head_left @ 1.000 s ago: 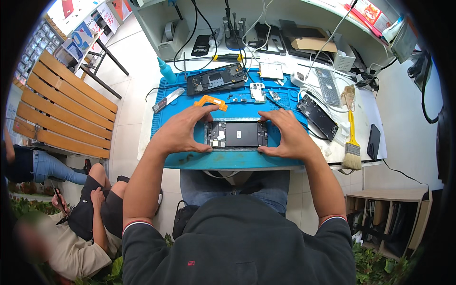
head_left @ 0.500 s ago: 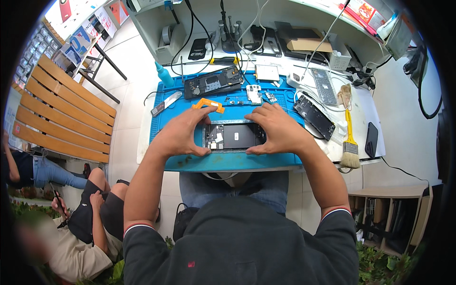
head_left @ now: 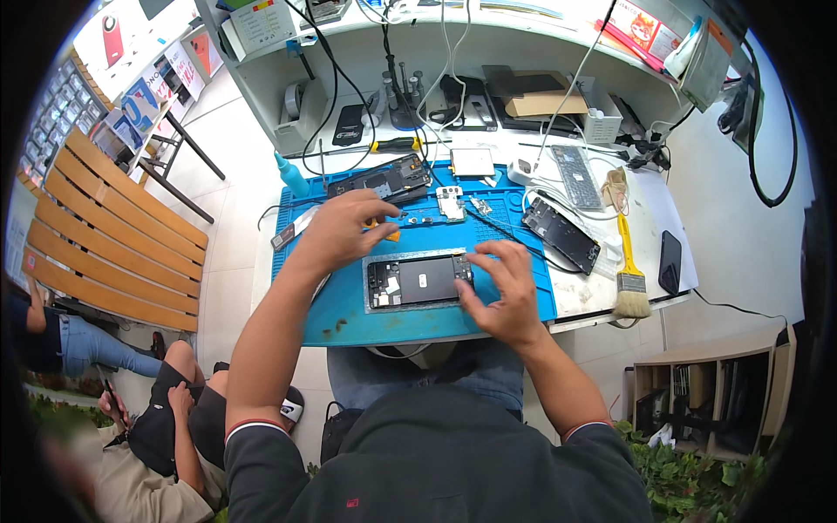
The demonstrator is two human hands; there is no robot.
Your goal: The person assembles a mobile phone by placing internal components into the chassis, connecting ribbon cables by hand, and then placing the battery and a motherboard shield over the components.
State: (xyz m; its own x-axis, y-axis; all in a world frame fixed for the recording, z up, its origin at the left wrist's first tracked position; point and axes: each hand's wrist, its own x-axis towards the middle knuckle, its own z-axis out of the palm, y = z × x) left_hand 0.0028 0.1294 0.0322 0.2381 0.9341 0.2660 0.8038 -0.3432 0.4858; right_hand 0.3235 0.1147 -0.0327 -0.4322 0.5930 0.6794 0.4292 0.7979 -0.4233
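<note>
An opened smartphone [head_left: 423, 281] with a black battery and bare inner parts lies flat on a greyish, clear-edged sheet on the blue work mat [head_left: 514, 309]. My right hand [head_left: 506, 292] is at the phone's right end, thumb and fingers apart; the thumb overlaps its edge, and I cannot tell how firmly it touches. My left hand [head_left: 344, 228] is above and left of the phone, thumb and index finger apart. Just by its fingertips lies an orange flex cable [head_left: 394, 236], mostly hidden by the hand.
Behind lie a dark phone frame [head_left: 384, 178], a silver-and-white board [head_left: 450, 204] and a blue bottle [head_left: 292, 177]. To the right are another opened phone [head_left: 562, 235], a yellow-handled brush [head_left: 629, 270] and a black phone [head_left: 670, 263]. Cables [head_left: 545, 131] cross the bench's back.
My left hand has left the phone's left end and moved up to the orange flex cable. My right hand's fingers have loosened at the right end. The view has shifted slightly.
</note>
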